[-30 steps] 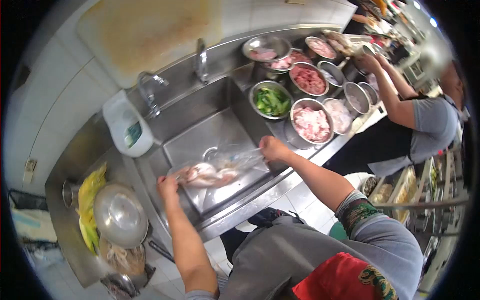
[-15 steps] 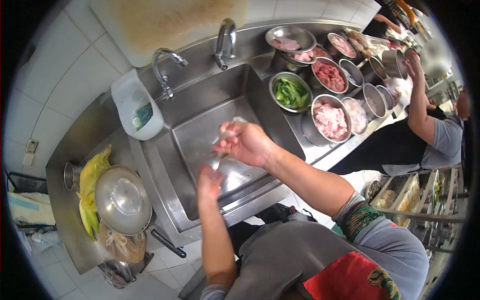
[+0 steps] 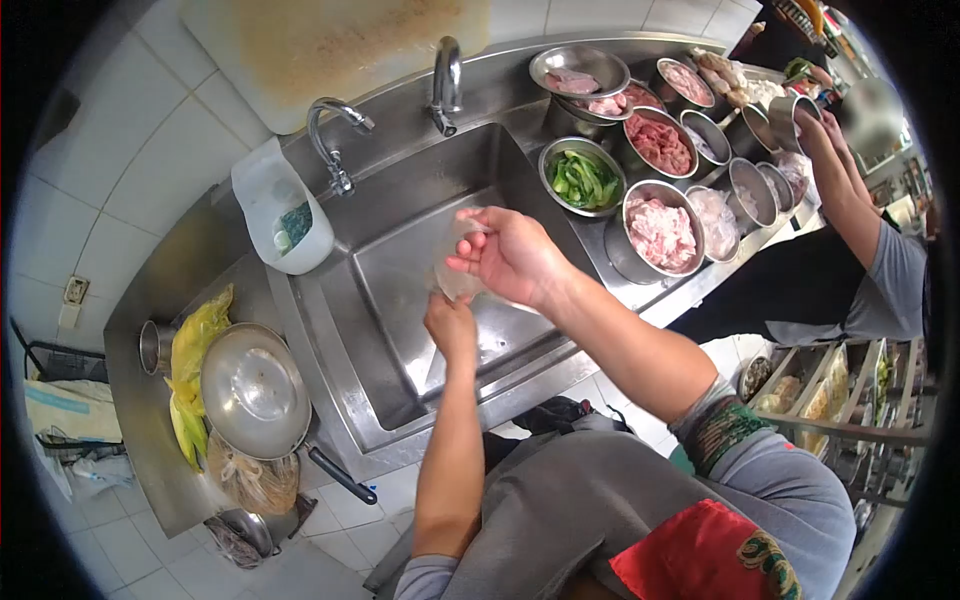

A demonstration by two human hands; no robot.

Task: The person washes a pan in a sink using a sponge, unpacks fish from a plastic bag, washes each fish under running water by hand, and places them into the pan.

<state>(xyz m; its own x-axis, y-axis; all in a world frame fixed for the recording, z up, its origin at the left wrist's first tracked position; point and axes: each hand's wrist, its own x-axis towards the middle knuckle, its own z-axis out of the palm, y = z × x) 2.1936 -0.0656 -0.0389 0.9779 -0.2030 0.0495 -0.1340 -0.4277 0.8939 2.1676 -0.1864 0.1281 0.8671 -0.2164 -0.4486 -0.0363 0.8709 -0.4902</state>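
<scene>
Over the steel sink (image 3: 400, 300), a thin, clear plastic sheet (image 3: 452, 262) hangs between my two hands; whether it is a bag or a glove I cannot tell. My left hand (image 3: 452, 325) is closed on its lower edge. Just above and to the right, my right hand (image 3: 512, 255) has its fingers curled, with the plastic against them. Part of the plastic also shows below the right wrist. Water shines on the sink floor beneath.
Two taps (image 3: 447, 90) rise behind the sink. Right of it stand a bowl of green vegetables (image 3: 583, 182) and several metal pots of raw meat (image 3: 660, 235). A lidded pan (image 3: 257, 390) lies left. A co-worker's arm (image 3: 845, 180) reaches in at right.
My left hand has moved up and right and closed on the plastic. My right hand has shifted slightly right. The plastic is more spread out.
</scene>
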